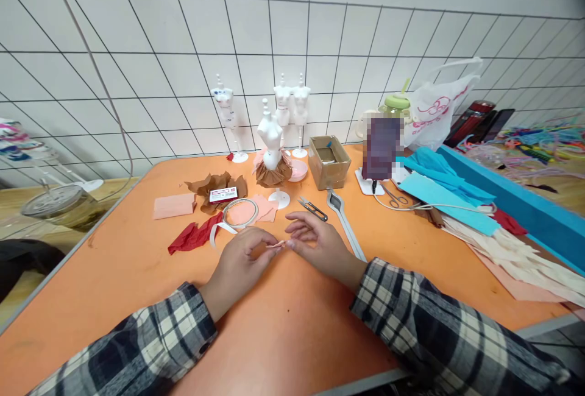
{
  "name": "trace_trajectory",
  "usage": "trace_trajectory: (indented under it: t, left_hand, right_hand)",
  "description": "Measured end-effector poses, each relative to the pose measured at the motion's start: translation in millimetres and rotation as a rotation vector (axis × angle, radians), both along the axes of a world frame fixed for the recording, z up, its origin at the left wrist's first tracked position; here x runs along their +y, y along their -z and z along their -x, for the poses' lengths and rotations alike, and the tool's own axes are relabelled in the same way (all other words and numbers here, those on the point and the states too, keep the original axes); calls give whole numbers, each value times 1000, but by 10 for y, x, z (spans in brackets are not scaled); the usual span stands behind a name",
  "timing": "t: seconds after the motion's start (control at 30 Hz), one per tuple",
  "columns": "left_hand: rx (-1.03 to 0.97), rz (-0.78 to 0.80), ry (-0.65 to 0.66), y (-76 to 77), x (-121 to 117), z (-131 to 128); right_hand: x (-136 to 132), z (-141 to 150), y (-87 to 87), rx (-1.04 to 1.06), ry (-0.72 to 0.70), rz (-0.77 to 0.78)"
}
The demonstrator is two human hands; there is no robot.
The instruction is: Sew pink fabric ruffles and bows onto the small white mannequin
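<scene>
Between my two hands, low over the orange table, is a small folded strip of pink crepe paper (pixel 276 245). My left hand (pixel 244 256) pinches its left end between thumb and fingers. At the strip's right end, the thumb and index finger of my right hand (pixel 320 243) are closed on it, while the other fingers curl loosely above. Straight ahead stands a white mini dress form (pixel 270 134) wearing a gathered brown paper skirt (pixel 273 173). Thread snips (pixel 313 208) lie just beyond my right hand. A roll of tape (pixel 241 213) rests past my left hand on pink paper pieces.
Red crepe paper (pixel 196 234), brown paper (pixel 201 186) and a small labelled box (pixel 223 194) lie at left. Behind are more dress forms (pixel 223 106) and a cardboard box (pixel 329 164). A phone on a stand (pixel 382 149), scissors (pixel 397 200) and blue paper (pixel 450 201) occupy the right.
</scene>
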State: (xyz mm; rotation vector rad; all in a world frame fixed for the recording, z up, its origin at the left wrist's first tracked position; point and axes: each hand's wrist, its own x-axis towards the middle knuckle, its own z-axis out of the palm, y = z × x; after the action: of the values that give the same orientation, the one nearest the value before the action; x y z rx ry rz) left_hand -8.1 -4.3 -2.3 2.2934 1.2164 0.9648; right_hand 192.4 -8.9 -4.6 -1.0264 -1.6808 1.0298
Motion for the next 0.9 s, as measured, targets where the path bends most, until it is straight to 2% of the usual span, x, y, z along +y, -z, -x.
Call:
trace_trajectory:
  t: [0.17, 0.3, 0.53, 0.7, 0.9]
  left_hand:
    - [31, -201, 98, -55, -19, 29]
    - [70, -283, 129, -75, -20, 39]
    - [71, -313, 126, -99, 4, 70]
    - [54, -267, 116, -72, 1, 77]
    - [36, -184, 113, -38, 1, 56]
  right_hand:
    - [-28, -24, -24, -197, -26, -450]
    - [-19, -22, -31, -235, -41, -576]
    - [-21, -27, -75, -260, -103, -642]
    - [-39, -17, -81, -219, -28, -564]
    - [-39, 19, -53, -169, -40, -532]
